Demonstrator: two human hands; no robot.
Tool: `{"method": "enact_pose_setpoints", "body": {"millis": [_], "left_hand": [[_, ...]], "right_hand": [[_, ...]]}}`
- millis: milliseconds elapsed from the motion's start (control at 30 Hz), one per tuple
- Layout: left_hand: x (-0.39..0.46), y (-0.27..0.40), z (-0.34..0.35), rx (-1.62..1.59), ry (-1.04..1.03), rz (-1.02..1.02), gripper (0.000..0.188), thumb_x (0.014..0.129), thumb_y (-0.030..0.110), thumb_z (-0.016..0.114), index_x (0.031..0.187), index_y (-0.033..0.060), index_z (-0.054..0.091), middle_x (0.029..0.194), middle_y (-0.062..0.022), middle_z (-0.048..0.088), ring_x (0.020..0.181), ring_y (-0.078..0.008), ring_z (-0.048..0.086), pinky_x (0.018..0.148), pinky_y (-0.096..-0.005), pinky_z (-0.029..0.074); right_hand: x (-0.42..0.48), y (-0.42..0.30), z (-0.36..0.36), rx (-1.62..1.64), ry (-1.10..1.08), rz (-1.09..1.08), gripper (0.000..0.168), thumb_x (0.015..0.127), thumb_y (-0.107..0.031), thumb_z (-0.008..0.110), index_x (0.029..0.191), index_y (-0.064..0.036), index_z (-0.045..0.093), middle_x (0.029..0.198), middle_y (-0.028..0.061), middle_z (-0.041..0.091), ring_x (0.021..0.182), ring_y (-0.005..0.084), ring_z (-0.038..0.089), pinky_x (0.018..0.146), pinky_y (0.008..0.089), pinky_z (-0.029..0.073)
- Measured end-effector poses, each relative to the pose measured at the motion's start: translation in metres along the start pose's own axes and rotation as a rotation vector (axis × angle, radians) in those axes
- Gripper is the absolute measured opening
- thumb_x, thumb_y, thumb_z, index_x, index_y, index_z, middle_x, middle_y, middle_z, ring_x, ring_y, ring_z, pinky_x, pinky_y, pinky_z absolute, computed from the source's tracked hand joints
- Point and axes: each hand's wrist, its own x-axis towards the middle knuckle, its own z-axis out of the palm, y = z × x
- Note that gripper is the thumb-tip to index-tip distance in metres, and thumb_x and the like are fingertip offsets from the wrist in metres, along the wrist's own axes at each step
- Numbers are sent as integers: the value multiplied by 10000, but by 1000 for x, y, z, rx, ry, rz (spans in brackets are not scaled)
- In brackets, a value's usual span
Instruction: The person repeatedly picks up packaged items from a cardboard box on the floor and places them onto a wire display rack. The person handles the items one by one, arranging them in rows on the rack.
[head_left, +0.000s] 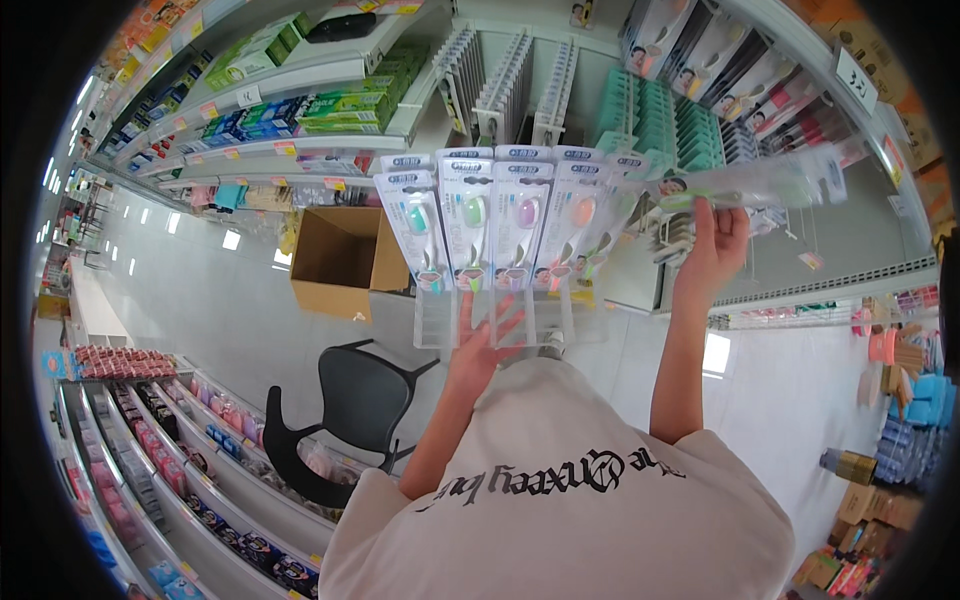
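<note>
My left hand (480, 352) supports a clear plastic divided tray (551, 321) from below, its fingers visible through the plastic. Packaged toothbrushes (523, 217) stand upright in the tray's rear part, with teal, green, purple and orange brush heads; the front compartments show bare plastic. To the right, my right hand (716, 240) grips one packaged toothbrush (757, 184), held almost level and blurred. That package is near the display hooks, apart from the tray. Whether it touches the hanging goods behind it, I cannot tell.
Hooks ahead carry rows of white packages (502, 94) and teal packages (660, 112). Toothpaste boxes (345, 109) fill shelves at upper left. An open cardboard box (337, 251) stands left of the tray. A black chair (364, 394) is at my left, beside stocked shelves (195, 480).
</note>
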Motion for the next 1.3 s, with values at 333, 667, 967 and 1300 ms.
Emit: {"method": "enact_pose_setpoints", "body": {"millis": [333,667,967,1300], "left_hand": [[-21,11,-19,27,-30,-44,622,980,198,437,1488,350,113,1456,-161,360,1296,-351,419,897,-448,520],[-35,18,-33,-9,-64,6,620,983,168,417,1491,336,103,1468,-171,335,1312,-364,398,898,-446,526],[-28,11,-23,-10,-80,-29,611,991,161,392,1492,328,86,1469,-184,324,1309,-370,399,892,-444,535],[-12,1,-7,-31,-129,-41,601,997,161,378,1495,315,79,1474,-197,305,1307,-373,399,903,-444,532]], "right_hand": [[-94,-1,-60,-344,-41,146,105,923,-84,595,907,18,608,814,4,593,749,60,510,703,203,406],[-99,6,-84,-300,-293,268,100,945,-70,544,984,4,598,846,13,606,797,74,541,731,215,424],[-115,36,-64,-225,-580,431,79,921,13,535,974,36,589,875,32,602,805,100,579,755,246,480],[-86,45,-83,-303,-650,391,78,894,32,558,959,43,600,907,50,580,763,120,573,702,256,490]]}}
